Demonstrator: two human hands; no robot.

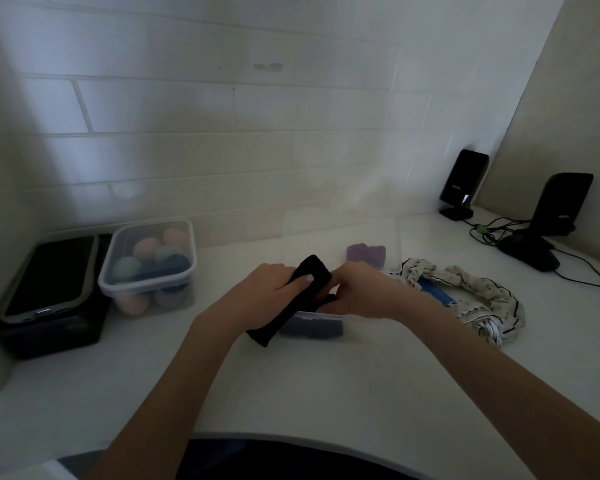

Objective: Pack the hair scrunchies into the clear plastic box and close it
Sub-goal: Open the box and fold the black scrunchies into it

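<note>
Both hands meet over the clear plastic box (340, 233), whose see-through walls are hard to make out. The left hand (271, 289) is closed around a black scrunchie (291, 299). The right hand (357, 289) pinches the same scrunchie; its fingertips are hidden. A purple scrunchie (366, 256) lies inside the box. A spotted white scrunchie (471, 296) lies just right of the box.

Setting: domestic interior, likely a bathroom or dressing counter. Evidence: white countertop (309, 386) backed by a white brick-pattern tiled wall (222, 133); at 9 o'clock, a lidded plastic tub of pastel sponges (148, 263) beside a phone (51, 277) on a black box; at 2 o'clock, two black stands (548, 220) with trailing cables.
</note>
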